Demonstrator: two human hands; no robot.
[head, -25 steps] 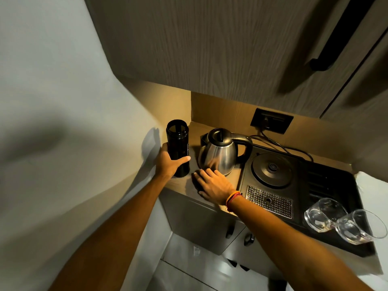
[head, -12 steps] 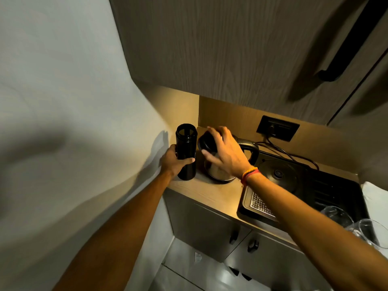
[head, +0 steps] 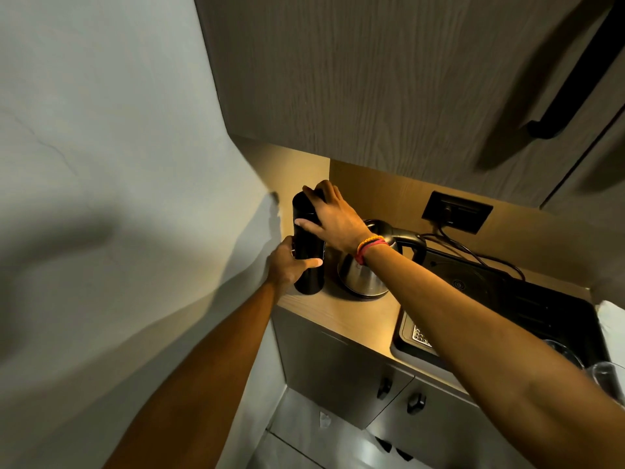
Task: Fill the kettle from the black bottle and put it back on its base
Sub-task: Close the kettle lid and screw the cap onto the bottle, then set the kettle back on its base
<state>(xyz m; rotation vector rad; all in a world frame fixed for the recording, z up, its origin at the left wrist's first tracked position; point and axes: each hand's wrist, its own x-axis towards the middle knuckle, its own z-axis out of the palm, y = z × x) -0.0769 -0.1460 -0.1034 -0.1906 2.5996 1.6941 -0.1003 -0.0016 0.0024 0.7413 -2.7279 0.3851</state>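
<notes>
The black bottle (head: 308, 282) stands upright at the left end of the wooden counter (head: 348, 316), close to the wall. My left hand (head: 290, 265) is wrapped around its lower body. My right hand (head: 334, 216) is closed over the bottle's top, hiding the cap area. The steel kettle (head: 363, 280) with a black handle sits on the counter just right of the bottle, its top partly hidden by my right wrist. Its round black base (head: 460, 284) lies bare on the black tray (head: 541, 309) further right.
A wall socket (head: 456, 211) with a cable is behind the tray. Two glasses (head: 605, 377) lie at the tray's right end, and a metal drip grate (head: 419, 333) at its front. An overhead cabinet (head: 406, 79) hangs low above. The wall is tight on the left.
My right hand left the counter, passed over the kettle with a black piece, and now sits on the bottle's top. My left hand kept holding the bottle. The camera tilted upward.
</notes>
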